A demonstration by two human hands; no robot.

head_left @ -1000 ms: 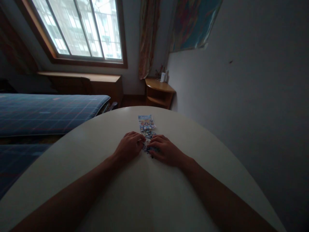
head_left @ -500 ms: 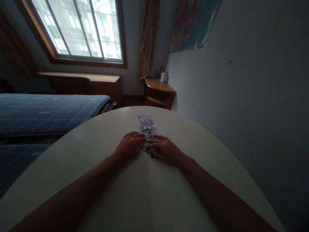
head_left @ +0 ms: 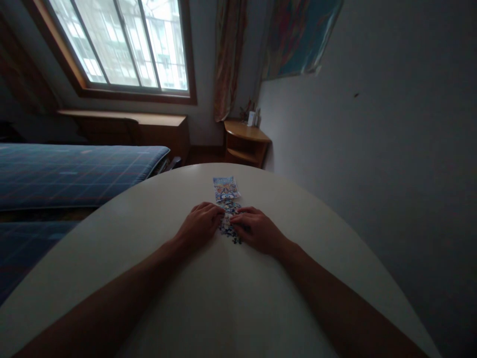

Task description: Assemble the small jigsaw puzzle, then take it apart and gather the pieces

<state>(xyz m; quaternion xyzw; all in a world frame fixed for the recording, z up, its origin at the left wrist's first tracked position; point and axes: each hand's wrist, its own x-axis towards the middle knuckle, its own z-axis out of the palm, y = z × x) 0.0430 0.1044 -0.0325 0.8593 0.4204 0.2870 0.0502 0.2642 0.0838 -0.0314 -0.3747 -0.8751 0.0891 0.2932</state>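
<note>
A small heap of blue and white jigsaw pieces (head_left: 228, 226) lies on the round white table (head_left: 156, 214). Just beyond the heap rests a colourful picture card (head_left: 225, 188). My left hand (head_left: 199, 225) sits palm down at the left side of the heap, its fingers curled onto the pieces. My right hand (head_left: 257, 230) sits at the right side, fingers bent and pinched together over the pieces. Whether either hand grips a piece is hidden by the fingers and the dim light.
A bed with a blue checked cover (head_left: 74, 171) stands to the left of the table. A wooden corner shelf (head_left: 244, 141) with small items is behind it, under a curtain. The grey wall (head_left: 372, 124) runs close along the right. A window (head_left: 122, 42) is at the back.
My right hand has drawn slightly to the right, uncovering more of the heap's near pieces. The left hand has barely moved.
</note>
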